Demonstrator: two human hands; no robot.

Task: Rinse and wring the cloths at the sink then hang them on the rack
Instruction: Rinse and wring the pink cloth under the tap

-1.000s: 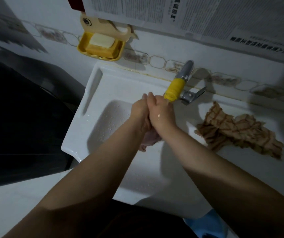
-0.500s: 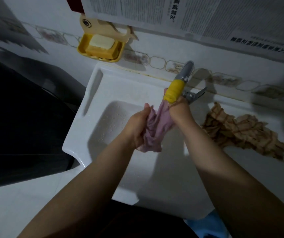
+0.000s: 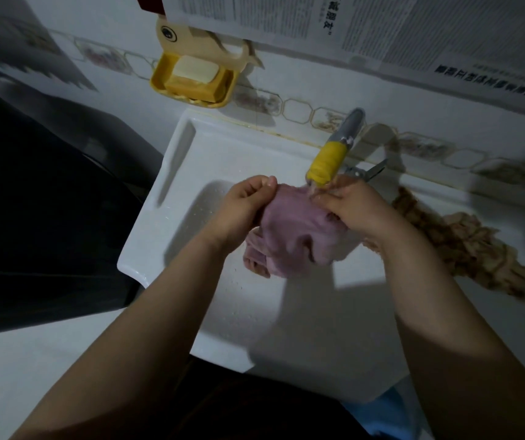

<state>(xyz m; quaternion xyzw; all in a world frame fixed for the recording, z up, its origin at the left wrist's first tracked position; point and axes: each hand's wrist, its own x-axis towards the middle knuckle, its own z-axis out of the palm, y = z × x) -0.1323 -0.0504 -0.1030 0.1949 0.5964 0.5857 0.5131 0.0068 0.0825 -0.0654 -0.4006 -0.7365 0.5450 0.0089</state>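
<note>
Head view: we see both hands over the white glazed sink point(image 3: 172, 173), its basin beaded with droplets. The left hand point(image 3: 242, 201) pinches one upper edge of a soft, wet pink cloth point(image 3: 293, 236); the right hand point(image 3: 353, 208) grips the other edge just below the tap point(image 3: 334, 154), whose spout is sleeved in ribbed yellow. The cloth sags in limp folds between them. A crumpled brown checked cloth point(image 3: 464, 246) lies on the sink's right ledge. On the wall, a yellow soap dish point(image 3: 191, 81) holds a pale rectangular bar.
</note>
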